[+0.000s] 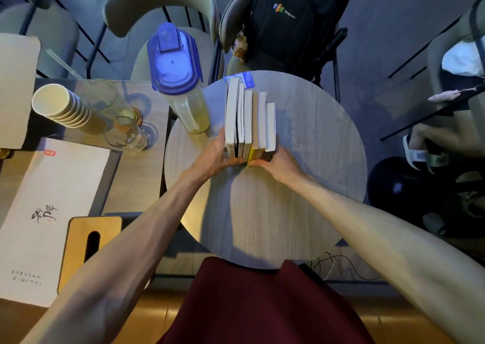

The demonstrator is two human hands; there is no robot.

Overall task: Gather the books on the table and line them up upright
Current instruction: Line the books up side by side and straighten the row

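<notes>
You are looking down at a clear pitcher (183, 92) with a blue lid, standing at about 10 o'clock on the rim of the round counter (315, 160). A little pale yellow drink is sitting in its bottom. On the neighbouring counter at 9 o'clock, a stack of paper cups (60, 107) is leaning over, and the top cup is showing a bare inside. Just beside it, a tall glass (105, 97) is holding a straw and a shallow layer of yellowish drink. A short glass (126, 134) is standing near it; I cannot tell what is in it.

The books (249, 118), about six of them, are standing upright in one tight row near the middle of the round counter, running toward 12 o'clock with their page edges facing up. You are clamping the near end of the row. Your left hand (215, 155) is wrapping the outer book at 7 o'clock, and your right hand (278, 160) is wrapping the shortest book at 5 o'clock. Both hands are curling round the row and touching it, with the thumb tips almost meeting at 6 o'clock against a yellow cover.

The fingers on the books' outer faces are mostly hiding behind the row. The covers and titles are not showing. A blue card (245, 77) is lying at 12 o'clock, partly covered by the row, its print too small to read.
</notes>
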